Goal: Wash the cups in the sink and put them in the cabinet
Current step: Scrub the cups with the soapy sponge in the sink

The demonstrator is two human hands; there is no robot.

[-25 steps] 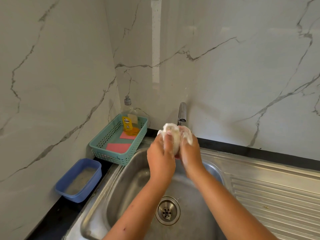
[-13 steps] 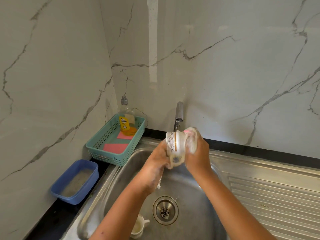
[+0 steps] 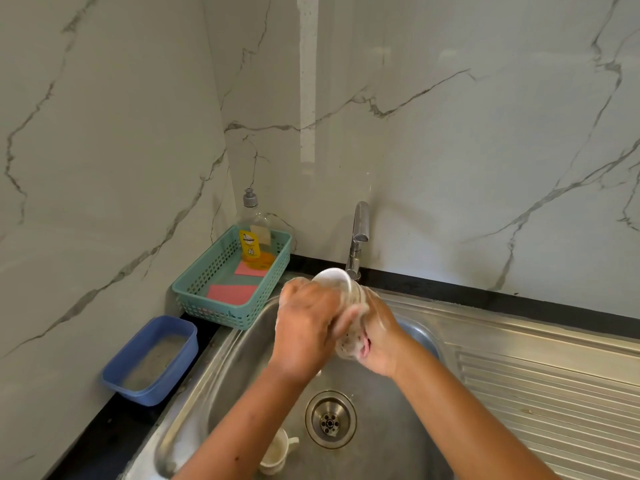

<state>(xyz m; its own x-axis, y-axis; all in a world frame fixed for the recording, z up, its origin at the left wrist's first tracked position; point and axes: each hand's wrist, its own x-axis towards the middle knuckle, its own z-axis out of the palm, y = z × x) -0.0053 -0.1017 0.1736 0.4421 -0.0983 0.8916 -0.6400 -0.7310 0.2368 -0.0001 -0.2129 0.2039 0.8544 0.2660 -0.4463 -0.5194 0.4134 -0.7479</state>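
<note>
Above the sink (image 3: 242, 344), just before the tap (image 3: 358, 237), a soapy cup (image 3: 341, 284) is gripped by closed fingers of the left hand (image 3: 306, 327) and right hand (image 3: 381, 337), so it could be dropped through slipperiness.

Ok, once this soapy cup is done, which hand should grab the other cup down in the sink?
Probably left. The second cup sits at the basin's near-left, just under the left forearm. The left hand would drop straight down; the right hand would have to cross over.

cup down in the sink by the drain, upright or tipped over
Upright: the cup stands on the sink floor left of the drain, mouth facing up.
</note>
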